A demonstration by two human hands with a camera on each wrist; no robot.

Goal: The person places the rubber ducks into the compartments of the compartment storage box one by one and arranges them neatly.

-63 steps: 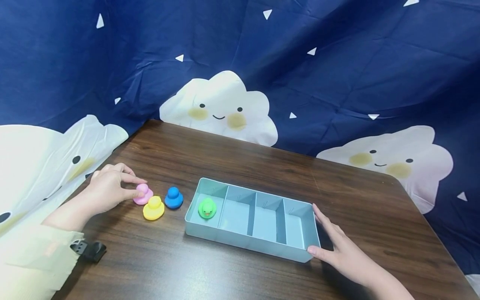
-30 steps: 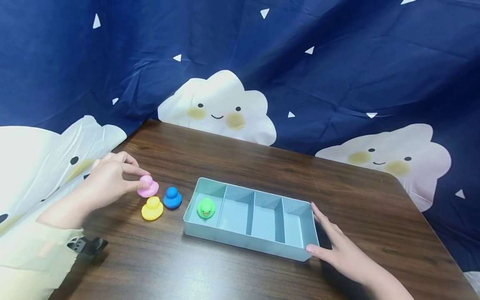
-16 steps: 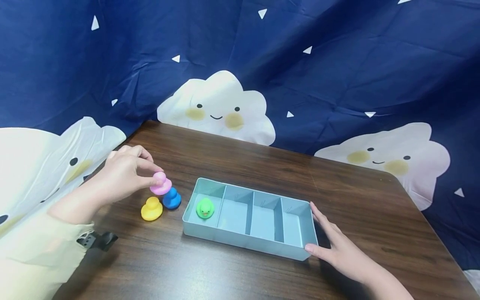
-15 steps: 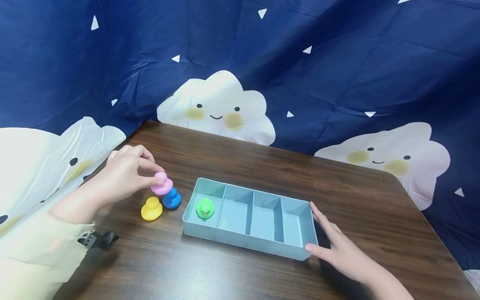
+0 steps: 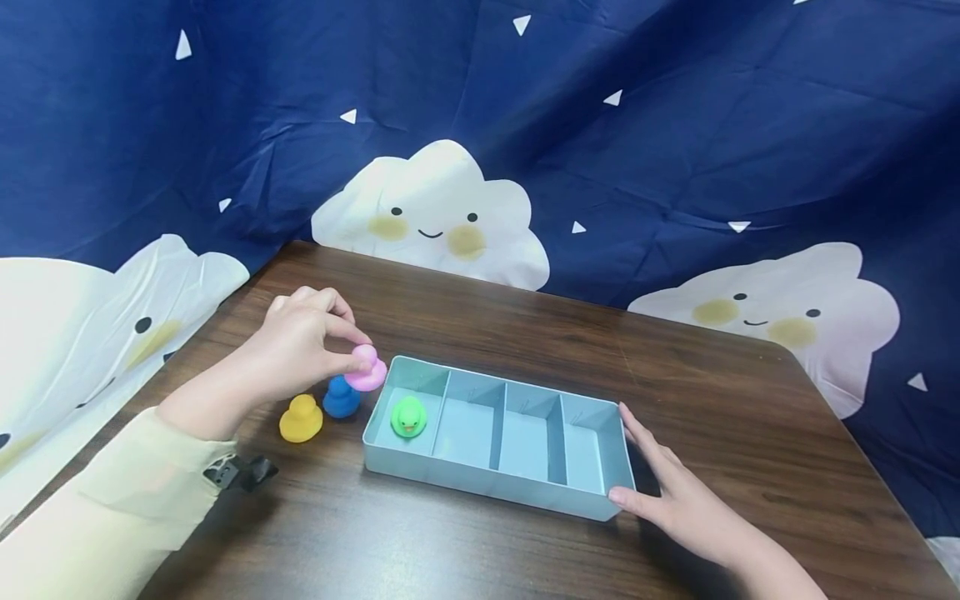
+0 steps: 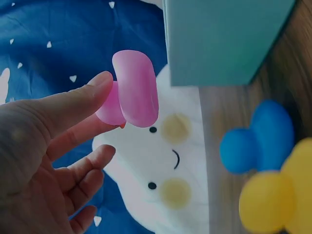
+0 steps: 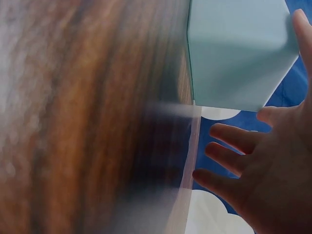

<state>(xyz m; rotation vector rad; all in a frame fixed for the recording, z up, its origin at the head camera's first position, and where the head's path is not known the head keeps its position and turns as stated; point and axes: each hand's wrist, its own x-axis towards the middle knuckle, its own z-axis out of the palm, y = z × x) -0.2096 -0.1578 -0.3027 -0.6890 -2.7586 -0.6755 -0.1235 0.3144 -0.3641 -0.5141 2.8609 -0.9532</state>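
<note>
I note glossy wood table, blue curtain behind; left hand pinching pink duck, right hand spread against tray.

Left hand is pinching a pink duck aloft beside the pale-blue four-compartment box; right hand is gripping its end!

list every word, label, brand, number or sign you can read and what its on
No readable text anywhere.
Tray: faint marks on inner back walls, too small to read.
Pink duck, yellow duck, blue duck, green duck: no lettering visible.
Backdrop: only printed clouds and triangles.
</note>
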